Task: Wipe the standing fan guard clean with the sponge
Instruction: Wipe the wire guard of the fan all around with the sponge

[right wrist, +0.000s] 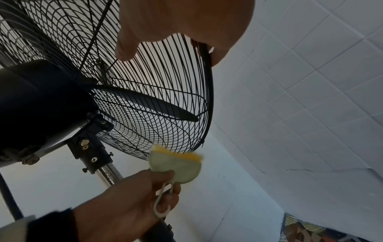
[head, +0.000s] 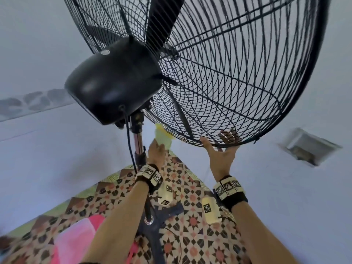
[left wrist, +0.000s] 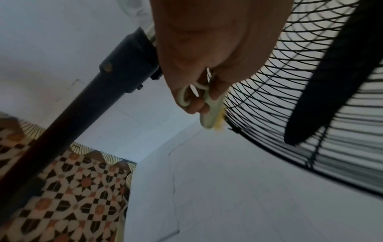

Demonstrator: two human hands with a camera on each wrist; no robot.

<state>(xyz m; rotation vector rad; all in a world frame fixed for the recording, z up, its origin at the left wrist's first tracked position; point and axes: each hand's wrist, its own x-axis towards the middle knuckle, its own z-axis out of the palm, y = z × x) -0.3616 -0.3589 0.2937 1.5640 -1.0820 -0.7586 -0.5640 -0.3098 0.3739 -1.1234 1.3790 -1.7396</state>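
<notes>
Pale tiled walls close in a corner over a patterned floor [head: 192,189], where the standing fan guard [head: 238,77] hangs tilted on its pole [head: 138,140]. The sponge [head: 162,137] sits at the guard's lower rim beside the pole, yellow pad against the wires; the left hand [head: 156,151] has its grip closed round the sponge's pale looped handle. The right hand [head: 221,153] cups the rim from below, fingers hooked over the edge, thumb spread. The guard looks stiff but springy, thin wires likely to flex and snag soft foam (so light strokes along the wires seem wise). The thick outer rim is the sound place to steady it; the sponge seems light, best held by its handle.
</notes>
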